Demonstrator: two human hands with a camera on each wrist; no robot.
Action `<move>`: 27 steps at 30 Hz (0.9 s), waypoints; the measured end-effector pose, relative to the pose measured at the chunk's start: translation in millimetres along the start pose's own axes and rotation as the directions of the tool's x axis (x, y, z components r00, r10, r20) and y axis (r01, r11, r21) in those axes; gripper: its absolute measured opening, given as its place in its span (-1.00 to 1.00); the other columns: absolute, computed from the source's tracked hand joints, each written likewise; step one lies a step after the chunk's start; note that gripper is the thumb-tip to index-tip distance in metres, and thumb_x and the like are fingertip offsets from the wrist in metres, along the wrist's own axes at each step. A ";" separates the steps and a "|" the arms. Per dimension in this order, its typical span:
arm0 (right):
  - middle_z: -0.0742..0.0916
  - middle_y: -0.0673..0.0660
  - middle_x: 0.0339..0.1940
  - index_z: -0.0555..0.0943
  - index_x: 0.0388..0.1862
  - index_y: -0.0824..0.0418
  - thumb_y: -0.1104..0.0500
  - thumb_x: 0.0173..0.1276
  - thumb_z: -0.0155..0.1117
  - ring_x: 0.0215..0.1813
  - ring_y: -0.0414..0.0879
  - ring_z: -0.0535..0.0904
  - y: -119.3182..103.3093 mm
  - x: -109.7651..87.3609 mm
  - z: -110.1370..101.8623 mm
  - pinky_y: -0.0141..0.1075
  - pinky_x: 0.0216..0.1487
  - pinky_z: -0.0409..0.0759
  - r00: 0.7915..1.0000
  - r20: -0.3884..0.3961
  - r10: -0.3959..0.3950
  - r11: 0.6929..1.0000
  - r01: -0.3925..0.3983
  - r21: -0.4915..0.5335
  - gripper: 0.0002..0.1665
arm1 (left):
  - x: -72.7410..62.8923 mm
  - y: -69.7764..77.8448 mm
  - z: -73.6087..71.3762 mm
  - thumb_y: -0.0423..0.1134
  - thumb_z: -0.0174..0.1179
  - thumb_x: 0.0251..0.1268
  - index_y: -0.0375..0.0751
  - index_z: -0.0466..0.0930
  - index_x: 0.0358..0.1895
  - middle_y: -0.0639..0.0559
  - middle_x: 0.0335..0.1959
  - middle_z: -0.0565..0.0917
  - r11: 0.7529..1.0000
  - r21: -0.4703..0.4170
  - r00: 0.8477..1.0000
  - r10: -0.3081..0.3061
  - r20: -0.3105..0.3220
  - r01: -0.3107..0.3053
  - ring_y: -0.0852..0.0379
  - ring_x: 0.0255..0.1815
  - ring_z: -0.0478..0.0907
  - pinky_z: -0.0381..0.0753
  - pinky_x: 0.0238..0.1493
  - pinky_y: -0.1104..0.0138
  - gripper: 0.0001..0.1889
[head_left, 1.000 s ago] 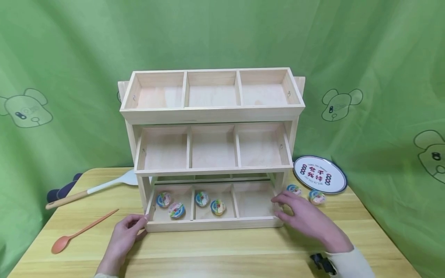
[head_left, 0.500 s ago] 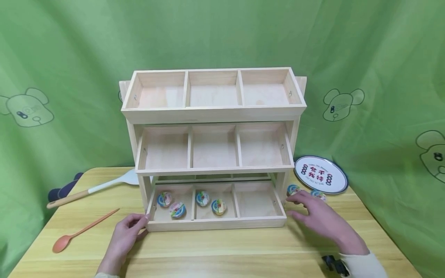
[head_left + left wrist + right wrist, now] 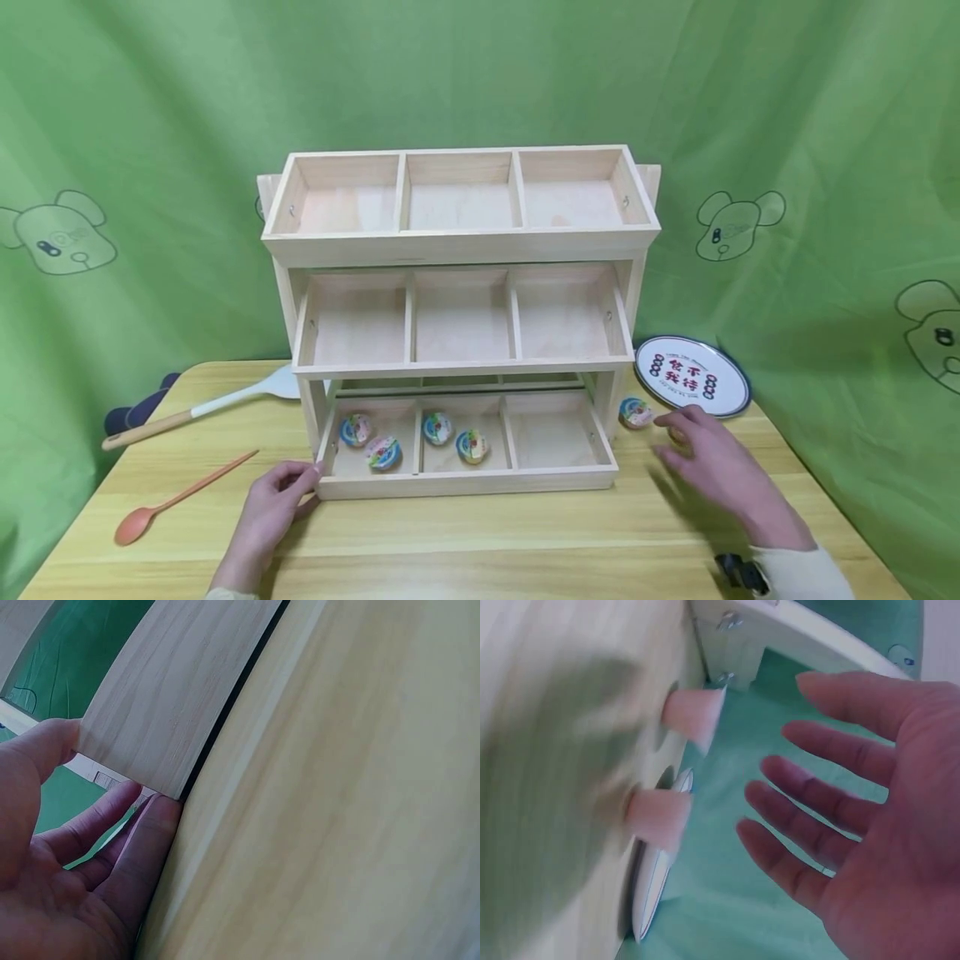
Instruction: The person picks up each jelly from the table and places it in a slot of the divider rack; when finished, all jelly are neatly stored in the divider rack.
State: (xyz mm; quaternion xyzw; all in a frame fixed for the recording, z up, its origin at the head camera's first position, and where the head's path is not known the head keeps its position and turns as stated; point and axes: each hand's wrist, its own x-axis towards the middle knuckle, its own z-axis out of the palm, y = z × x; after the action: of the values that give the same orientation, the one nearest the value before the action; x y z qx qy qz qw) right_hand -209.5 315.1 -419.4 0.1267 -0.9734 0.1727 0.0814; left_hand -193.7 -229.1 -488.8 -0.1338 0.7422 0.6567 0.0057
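In the head view, a wooden three-tier rack (image 3: 461,247) stands mid-table. My left hand (image 3: 266,508) holds the left front corner of its bottom tray (image 3: 465,485), thumb at the top edge and fingers along the end, as the left wrist view shows on the front board (image 3: 180,690). Two jelly cups (image 3: 356,430) lie in that tray's left compartment and two more (image 3: 472,447) in the middle one. Right of the rack, my right hand (image 3: 712,467) hovers with spread fingers, holding nothing. It partly hides one jelly cup (image 3: 679,438); another jelly cup (image 3: 636,412) stands nearer the rack.
An oval plate (image 3: 692,377) with red lettering lies behind the loose cups. On the left are a white-headed spatula (image 3: 225,404) with a wooden handle end and an orange spoon (image 3: 135,525). A green curtain (image 3: 465,75) hangs behind the table (image 3: 450,550).
My right hand has moved rightward from the bottom tray's right end to over the farther loose jelly cup, uncovering the nearer one. My left hand has stayed at the tray corner.
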 end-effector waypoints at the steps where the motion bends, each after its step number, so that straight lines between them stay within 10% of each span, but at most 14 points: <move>1: 0.56 0.34 0.02 0.54 0.13 0.39 0.19 0.26 0.40 0.01 0.30 0.50 3.2 0.1 0.5 0.31 0.03 0.54 1.000 -0.013 -0.003 1.000 0.003 -0.013 -0.49 | 0.0 0.2 0.3 -0.20 0.24 0.39 -0.56 0.49 0.02 -0.19 -0.08 0.52 1.000 -0.002 1.000 0.002 0.001 -0.002 0.12 -0.12 0.53 0.70 0.00 0.33 -0.59; 9: 0.42 0.49 0.22 0.51 0.17 0.41 0.19 0.15 0.47 0.26 0.50 0.18 27.3 2.4 10.0 0.49 0.21 0.16 0.995 -0.092 -0.049 0.996 0.042 -0.076 -0.37 | -0.5 0.8 1.5 -0.21 0.23 0.39 -0.55 0.50 0.01 -0.19 -0.08 0.53 1.000 0.000 1.000 0.010 0.001 -0.010 0.12 -0.12 0.54 0.70 0.00 0.33 -0.61; 27: 0.45 0.55 0.11 0.46 0.19 0.49 0.26 0.23 0.37 0.12 0.49 0.30 45.8 10.8 17.6 0.46 0.13 0.33 1.000 -0.001 0.026 0.993 -0.026 -0.114 -0.42 | -0.6 0.6 0.7 -0.23 0.23 0.39 -0.55 0.50 0.00 -0.21 -0.07 0.52 1.000 -0.002 1.000 0.013 -0.004 -0.013 0.13 -0.12 0.53 0.70 -0.01 0.34 -0.63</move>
State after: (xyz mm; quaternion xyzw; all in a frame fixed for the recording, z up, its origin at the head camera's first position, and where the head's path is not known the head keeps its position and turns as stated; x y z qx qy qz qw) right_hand -234.4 348.0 -448.0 0.1093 -0.9832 0.1181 0.0862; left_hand -193.4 -228.3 -488.2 -0.1302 0.7425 0.6570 -0.0004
